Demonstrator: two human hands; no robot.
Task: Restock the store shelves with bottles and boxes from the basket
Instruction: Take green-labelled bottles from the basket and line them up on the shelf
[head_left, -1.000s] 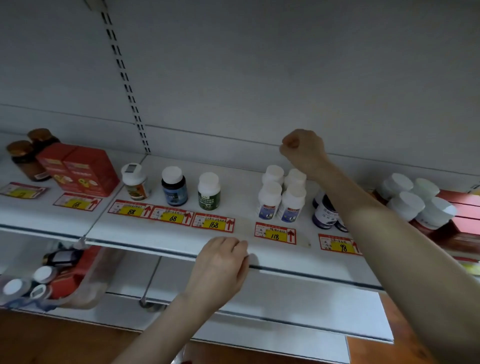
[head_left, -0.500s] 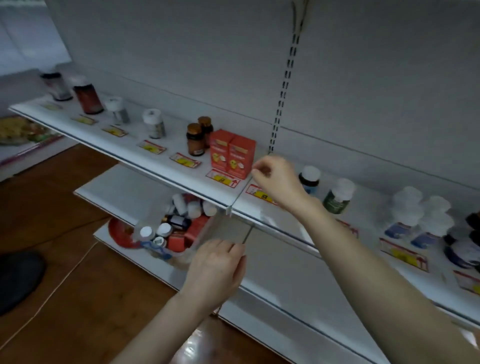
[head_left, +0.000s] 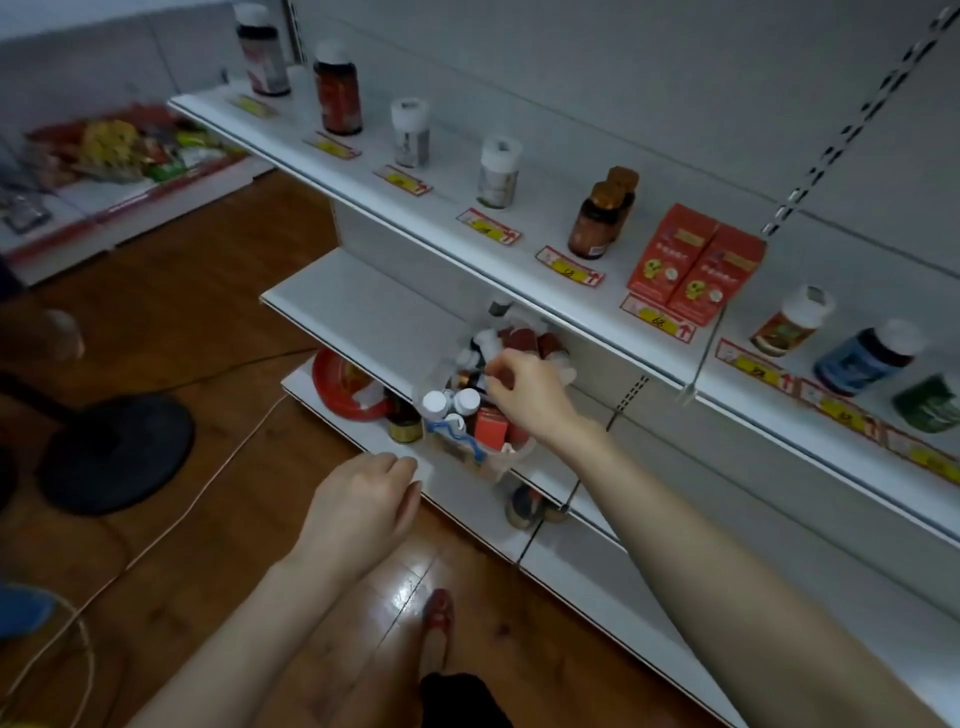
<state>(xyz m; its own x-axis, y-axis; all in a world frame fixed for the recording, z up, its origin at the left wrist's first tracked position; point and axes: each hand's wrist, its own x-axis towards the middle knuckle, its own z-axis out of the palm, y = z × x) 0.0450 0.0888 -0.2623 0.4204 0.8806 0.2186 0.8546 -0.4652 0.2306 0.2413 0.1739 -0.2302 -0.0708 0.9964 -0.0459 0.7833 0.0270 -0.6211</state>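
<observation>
Though the shelf (head_left: 452, 174) above our hands already carries bottles (head_left: 592, 223) and two red boxes (head_left: 693, 265), the basket (head_left: 506, 457) beneath our right hand (head_left: 527, 387) sits full, so we judge most restocking remains: that hand's fingers (head_left: 506, 366) curl among its white-capped bottles (head_left: 448, 402), grip unclear, while our left hand (head_left: 363, 512) hangs loose, empty.

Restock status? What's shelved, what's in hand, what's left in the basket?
Done: the upper shelf carries a row of bottles and two red boxes. In hand: the right hand is down in the basket, fingers curled over its contents; a grip isn't clear. The left hand hangs empty. Left: the basket looks well filled.
</observation>
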